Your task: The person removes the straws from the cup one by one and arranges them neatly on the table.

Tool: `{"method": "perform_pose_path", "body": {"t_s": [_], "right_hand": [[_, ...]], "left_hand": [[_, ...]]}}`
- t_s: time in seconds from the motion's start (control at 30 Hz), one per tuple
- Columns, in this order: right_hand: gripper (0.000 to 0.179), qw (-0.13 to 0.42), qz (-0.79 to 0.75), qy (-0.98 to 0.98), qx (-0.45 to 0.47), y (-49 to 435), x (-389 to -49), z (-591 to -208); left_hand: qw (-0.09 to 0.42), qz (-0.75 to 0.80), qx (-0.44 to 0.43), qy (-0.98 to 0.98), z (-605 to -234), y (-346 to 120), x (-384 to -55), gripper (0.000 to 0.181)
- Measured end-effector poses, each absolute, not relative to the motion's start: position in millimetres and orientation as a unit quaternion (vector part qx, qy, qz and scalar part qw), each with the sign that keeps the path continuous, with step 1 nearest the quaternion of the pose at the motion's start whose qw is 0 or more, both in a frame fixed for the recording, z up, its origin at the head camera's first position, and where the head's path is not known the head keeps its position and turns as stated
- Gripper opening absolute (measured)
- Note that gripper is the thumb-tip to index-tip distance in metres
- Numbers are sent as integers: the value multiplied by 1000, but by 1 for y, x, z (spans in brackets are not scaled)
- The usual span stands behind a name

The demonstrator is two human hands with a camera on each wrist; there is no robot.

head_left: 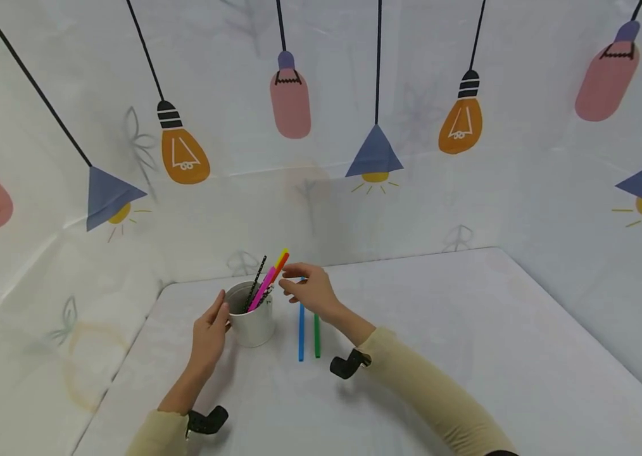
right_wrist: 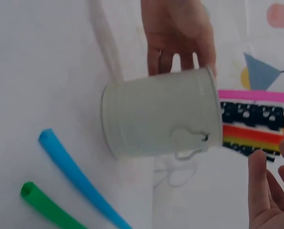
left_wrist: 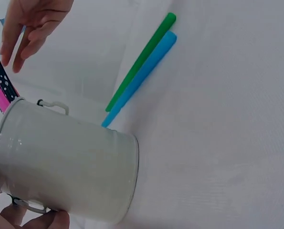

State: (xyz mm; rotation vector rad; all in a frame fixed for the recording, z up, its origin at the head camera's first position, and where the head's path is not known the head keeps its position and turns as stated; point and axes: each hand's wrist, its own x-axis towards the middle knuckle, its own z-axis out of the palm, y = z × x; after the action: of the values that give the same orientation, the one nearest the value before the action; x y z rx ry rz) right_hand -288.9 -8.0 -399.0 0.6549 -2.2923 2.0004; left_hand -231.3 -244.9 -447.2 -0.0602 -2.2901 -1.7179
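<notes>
A small white bucket (head_left: 255,330) stands on the table, holding several straws: a pink straw (head_left: 262,289), an orange straw (head_left: 280,268), a yellow straw (right_wrist: 250,143) and black dotted straws (right_wrist: 256,114). My left hand (head_left: 209,330) grips the bucket's left side, with the thumb near the rim and fingers by the side handle. At the upper right of the bucket, my right hand (head_left: 314,292) hovers with fingers apart and nothing held, its fingertips close beside the straw tops. A blue straw (head_left: 301,335) and a green straw (head_left: 317,335) lie on the table, below the right hand.
The white tabletop (head_left: 440,335) extends to the right and toward the front. Behind it hangs a white wall covering (head_left: 332,215) printed with lamps and bulbs, which also closes in the left and right sides.
</notes>
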Motion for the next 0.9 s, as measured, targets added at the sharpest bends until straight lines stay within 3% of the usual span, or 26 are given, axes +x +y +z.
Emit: {"method": "perform_pose_path", "body": {"t_s": [0.17, 0.57, 0.73, 0.9], "right_hand": [[27, 27, 653, -721, 231, -14, -281, -392], [13, 59, 662, -709, 236, -28, -280, -390], [17, 98, 654, -698, 273, -23, -267, -375], [19, 179, 644, -669, 326, -12, -246, -343]], "left_hand": [[96, -609, 5, -787, -436, -245, -229, 52], [52, -606, 59, -791, -424, -251, -241, 49], [66, -596, 30, -799, -435, -251, -242, 51], [97, -625, 11, -774, -444, -249, -241, 49]]}}
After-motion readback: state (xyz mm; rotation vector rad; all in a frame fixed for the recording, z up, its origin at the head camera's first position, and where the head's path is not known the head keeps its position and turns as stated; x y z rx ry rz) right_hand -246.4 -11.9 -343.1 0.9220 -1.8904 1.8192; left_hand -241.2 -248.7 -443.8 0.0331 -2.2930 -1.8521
